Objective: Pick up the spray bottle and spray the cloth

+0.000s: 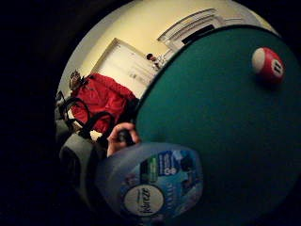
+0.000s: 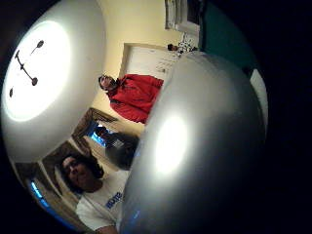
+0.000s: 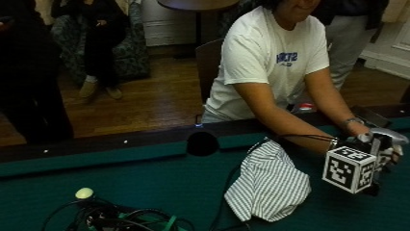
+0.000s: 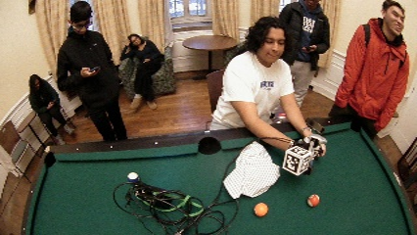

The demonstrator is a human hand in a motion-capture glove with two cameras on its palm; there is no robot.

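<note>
At the right edge of the outside view, the gloved right hand grips the pale translucent spray bottle with the blue label, lifted off the green felt surface. Only the bottle's grey trigger head shows there, above the knuckles; the bare left hand appears to touch the bottle's top. In the little-finger palm view the labelled body fills the lower middle of the frame, close against the palm, and in the thumb-side view its smooth pale wall covers the right half.

The grey-and-white striped cloth lies crumpled on the felt in the lower centre of the outside view, just beside the hand and to its left in the frame, not touching it.

In the wide view the surface's dark wooden rail runs across behind the cloth, with a corner pocket near it. A tangle of black and green cables sits lower left, an orange ball and a red-and-white striped ball lower right; open felt lies between them and the hand.
</note>
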